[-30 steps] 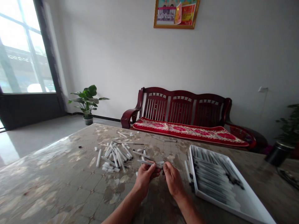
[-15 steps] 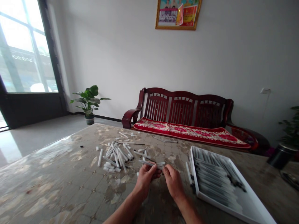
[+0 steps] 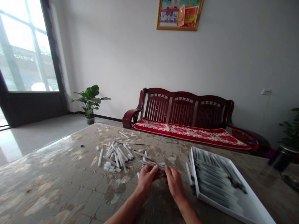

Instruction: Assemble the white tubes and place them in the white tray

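Observation:
A pen with a pale translucent barrel (image 3: 147, 162) lies across the fingers of my left hand (image 3: 147, 177), which is closed around it. At the pen's right end, my right hand (image 3: 173, 180) is pinched, thumb against fingers; the small part between its fingertips is mostly hidden. Just beyond the hands, another pen with a dark tip (image 3: 141, 154) rests on the table. To the left is a loose pile of white pen barrels (image 3: 119, 155), with short white caps (image 3: 111, 168) at its near edge.
A white box (image 3: 233, 208) full of pens stands on the right, more pens (image 3: 188, 174) lying along its left side. The patterned table (image 3: 70, 186) reaches toward a dark red wooden bench (image 3: 182, 107). A small black piece (image 3: 82, 146) lies far left.
Both hands stay together around the pen, with the right hand shifted very slightly right. The view has tilted a little; the pile and the box look the same.

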`<state>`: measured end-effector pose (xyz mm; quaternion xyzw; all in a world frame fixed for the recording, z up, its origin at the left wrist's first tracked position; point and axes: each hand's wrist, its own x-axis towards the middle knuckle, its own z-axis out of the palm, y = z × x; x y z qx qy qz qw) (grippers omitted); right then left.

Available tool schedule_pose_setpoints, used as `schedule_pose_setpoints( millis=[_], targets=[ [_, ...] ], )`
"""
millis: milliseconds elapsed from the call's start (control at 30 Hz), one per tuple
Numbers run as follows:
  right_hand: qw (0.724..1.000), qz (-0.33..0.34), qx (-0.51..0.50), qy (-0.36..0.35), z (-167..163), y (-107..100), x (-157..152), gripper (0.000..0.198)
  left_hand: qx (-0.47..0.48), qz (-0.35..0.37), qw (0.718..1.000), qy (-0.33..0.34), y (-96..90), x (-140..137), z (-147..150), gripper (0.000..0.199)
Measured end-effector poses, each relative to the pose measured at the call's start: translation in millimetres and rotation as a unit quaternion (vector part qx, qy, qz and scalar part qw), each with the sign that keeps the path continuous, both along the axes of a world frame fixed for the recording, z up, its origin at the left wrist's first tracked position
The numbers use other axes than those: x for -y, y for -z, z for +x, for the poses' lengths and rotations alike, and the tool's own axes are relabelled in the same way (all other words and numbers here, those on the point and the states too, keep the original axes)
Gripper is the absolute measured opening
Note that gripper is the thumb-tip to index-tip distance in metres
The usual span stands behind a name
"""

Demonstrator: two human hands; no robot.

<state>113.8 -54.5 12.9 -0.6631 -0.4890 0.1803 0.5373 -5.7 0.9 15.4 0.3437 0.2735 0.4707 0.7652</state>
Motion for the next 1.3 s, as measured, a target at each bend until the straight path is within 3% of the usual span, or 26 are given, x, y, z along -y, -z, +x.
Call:
schedule_pose_setpoints(
  millis=[133,333,500,667,800,900,1033,1200,1300],
  targets=[
    [1.000,0.023,0.000,0.002,-2,0,2,0.050,0.001,-0.001,1.000,0.000,-0.6,1,-1,0.051],
    [0.979,-0.061,-0.196,-0.003,-7,-2,0,0.054,-0.011,0.060,0.998,0.001,1.4,1,0,0.049],
    [0.971,-0.042,-0.235,-0.012,-12,-9,-1,0.054,-0.032,0.102,0.994,-0.016,-0.4,0,-1,0.045],
    [0.927,-0.106,-0.358,-0.031,-16,-12,0,0.054,-0.071,0.239,0.968,-0.038,-5.0,9,-7,0.029],
    [0.898,-0.120,-0.421,-0.052,-14,-12,-1,0.051,-0.109,0.267,0.956,-0.046,-1.8,11,-7,0.024],
    [0.884,-0.101,-0.450,-0.068,-6,-15,0,0.052,-0.081,0.213,0.974,0.000,1.4,10,-2,0.036],
    [0.882,-0.075,-0.453,-0.103,9,-17,2,0.057,-0.059,0.090,0.987,0.119,0.5,10,1,0.049],
    [0.909,-0.048,-0.400,-0.109,18,-9,1,0.060,-0.060,0.007,0.950,0.307,-3.8,12,-4,0.062],
    [0.920,-0.024,-0.374,-0.115,16,-4,-1,0.058,-0.055,0.005,0.939,0.339,-7.2,13,-8,0.058]
  ],
)
